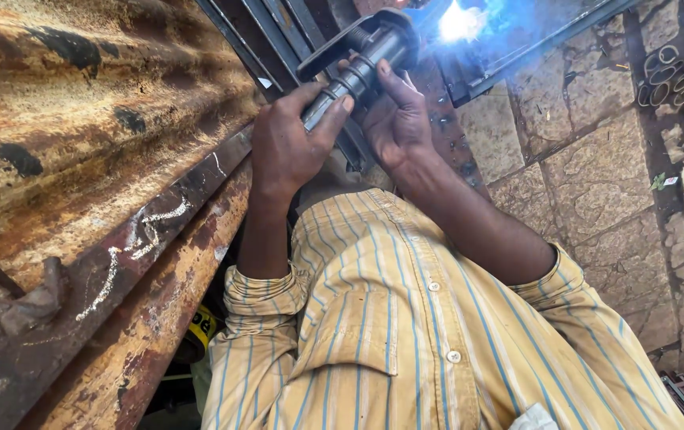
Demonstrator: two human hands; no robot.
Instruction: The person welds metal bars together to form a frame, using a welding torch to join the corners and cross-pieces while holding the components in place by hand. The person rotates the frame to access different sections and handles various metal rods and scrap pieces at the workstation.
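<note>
Steel Handle in a Two-Handed Grip, Arc Burning Bright

Steel and rust fill the view. Both hands close on the dark, ribbed cylindrical metal tool handle [362,68], which slants up toward the top centre of the frame. The left hand [288,143] wraps its lower end, thumb pressed across the ridged shaft, fingers curled tight around it. The right hand [397,119] cups the shaft from the other side, thumb laid flat along the barrel, fingers folded behind. Just above the handle's upper end, a blue-white welding flare [461,22] glares against a dark flat steel frame [517,48]. On the left, a rusty corrugated metal sheet [79,103] runs diagonally, flaky and pitted, with a rusted flat bar [143,239] beneath it carrying chalk scrawls. Below the hands spreads a yellow shirt with thin blue stripes [405,334], sleeves rolled to the forearms. Rough stone paving [596,175] lies to the right, and short cut metal tube rings [672,80] are bunched near the top right corner.
</note>
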